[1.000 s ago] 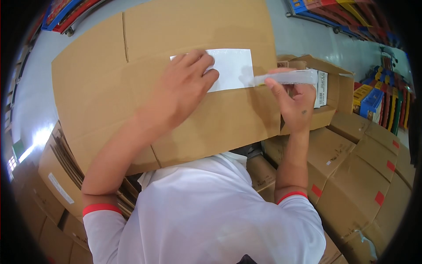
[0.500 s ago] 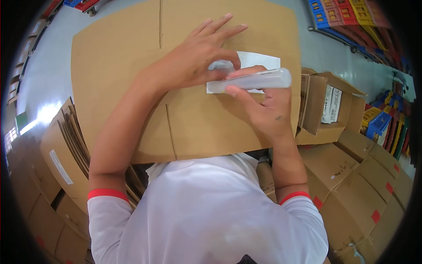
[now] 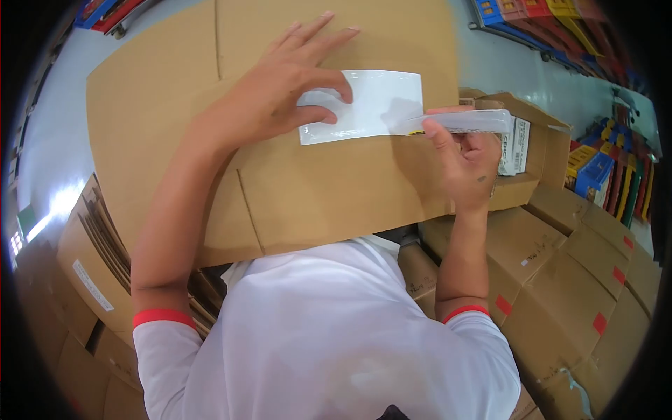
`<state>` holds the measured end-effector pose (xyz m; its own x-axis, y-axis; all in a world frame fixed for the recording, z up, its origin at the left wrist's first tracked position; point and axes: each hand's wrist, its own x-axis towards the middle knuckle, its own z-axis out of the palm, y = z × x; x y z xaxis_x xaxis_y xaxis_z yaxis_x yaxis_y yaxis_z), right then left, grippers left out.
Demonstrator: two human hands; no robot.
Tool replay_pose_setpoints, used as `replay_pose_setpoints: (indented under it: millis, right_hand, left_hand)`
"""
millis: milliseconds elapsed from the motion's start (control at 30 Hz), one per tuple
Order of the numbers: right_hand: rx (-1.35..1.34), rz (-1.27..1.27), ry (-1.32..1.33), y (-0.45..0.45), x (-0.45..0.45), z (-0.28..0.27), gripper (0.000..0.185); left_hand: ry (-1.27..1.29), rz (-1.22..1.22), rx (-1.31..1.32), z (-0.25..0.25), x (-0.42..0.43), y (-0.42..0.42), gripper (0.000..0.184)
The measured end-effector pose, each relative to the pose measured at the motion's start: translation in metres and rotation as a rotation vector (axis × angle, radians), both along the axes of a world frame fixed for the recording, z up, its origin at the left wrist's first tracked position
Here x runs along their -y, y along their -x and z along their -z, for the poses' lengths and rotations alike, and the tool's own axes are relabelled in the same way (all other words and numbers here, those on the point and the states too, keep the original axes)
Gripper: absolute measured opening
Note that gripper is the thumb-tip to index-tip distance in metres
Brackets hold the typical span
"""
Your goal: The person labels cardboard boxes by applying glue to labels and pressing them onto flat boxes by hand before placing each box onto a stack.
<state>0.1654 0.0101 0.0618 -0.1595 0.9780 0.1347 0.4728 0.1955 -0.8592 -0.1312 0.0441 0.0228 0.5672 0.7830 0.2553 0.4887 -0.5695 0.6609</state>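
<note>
A flat, folded cardboard sheet (image 3: 336, 178) spans the space in front of my body. On it lies a glossy white rectangular label or pouch (image 3: 381, 105); which of the two, I cannot tell. My left hand (image 3: 301, 87) rests over its left end, fingers spread, with thumb and index fingertip on the white surface. To the right of the label, my right hand (image 3: 467, 150) grips a whitish translucent plastic packet (image 3: 472, 122), seen nearly edge-on, between thumb and fingers. A small yellow mark shows near its left end. The packet's contents are unclear.
An open carton (image 3: 539, 150) with printed white papers stands at the right. Closed cardboard boxes (image 3: 553, 280) with red stickers fill the lower right. Folded cartons (image 3: 98, 259) lean at the left. Colourful crates (image 3: 546, 21) stand at the upper right.
My right hand has moved right with the packet, off the white label, uncovering most of it. My left hand stays on the label's left end. The whole view has shifted slightly.
</note>
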Motion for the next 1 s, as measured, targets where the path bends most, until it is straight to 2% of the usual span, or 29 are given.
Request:
replay_pose_setpoints:
  millis: [133,233,300,433,500,533,600,633,700,733,833,900,933,967,1000]
  right_hand:
    - [0.044,0.121,0.060,-0.028,0.002,0.002,0.011]
    - [-0.065,0.126,0.042,-0.036,0.003,0.005,0.016]
    - [-0.350,0.175,0.111,-0.039,0.003,0.004,0.021]
    - [-0.459,0.201,0.015,-0.039,0.003,-0.009,0.023]
    - [-0.222,0.089,-0.029,-0.036,0.006,-0.002,0.024]
    - [-0.225,0.089,-0.030,-0.033,0.007,0.000,0.024]
    - [0.236,0.006,-0.181,-0.028,0.005,0.004,0.026]
    - [0.231,-0.002,-0.183,-0.025,0.006,0.002,0.026]
    - [0.015,0.083,-0.070,-0.019,0.013,-0.007,0.024]
    - [0.006,0.078,-0.071,-0.014,0.016,-0.013,0.024]
    - [-0.464,-0.051,-0.122,0.003,0.019,-0.028,0.021]
    - [-0.561,-0.034,-0.100,0.015,0.014,-0.031,0.019]
    - [-0.652,-0.020,-0.073,0.020,0.011,-0.030,0.018]
    - [-0.661,-0.017,-0.079,0.023,0.009,-0.023,0.018]
    - [-0.727,-0.010,0.039,0.027,0.009,-0.014,0.017]
  left_hand:
    - [-0.001,0.008,-0.053,-0.003,-0.002,-0.003,0.029]
    - [-0.009,0.009,-0.060,-0.007,-0.001,-0.005,0.029]
    - [-0.016,-0.018,-0.140,-0.013,0.002,-0.006,0.027]
    - [-0.075,-0.028,-0.236,-0.030,0.015,-0.013,0.024]
    - [-0.122,-0.061,-0.314,-0.039,0.021,-0.024,0.027]
    - [-0.124,-0.060,-0.317,-0.039,0.023,-0.031,0.027]
    - [-0.203,-0.107,-0.319,-0.035,0.028,-0.048,0.042]
    - [-0.203,-0.115,-0.325,-0.036,0.030,-0.055,0.042]
    - [-0.076,-0.142,-0.287,-0.037,0.035,-0.066,0.052]
    - [-0.077,-0.148,-0.296,-0.035,0.035,-0.069,0.052]
    - [-0.122,-0.209,-0.372,-0.024,0.031,-0.067,0.054]
    - [-0.087,-0.373,-0.167,-0.019,0.025,-0.052,0.051]
    - [-0.095,-0.368,-0.175,-0.027,0.023,-0.042,0.051]
    - [-0.028,-0.477,0.027,-0.039,0.021,-0.031,0.045]
    - [0.039,-0.584,0.231,-0.048,0.020,-0.024,0.038]
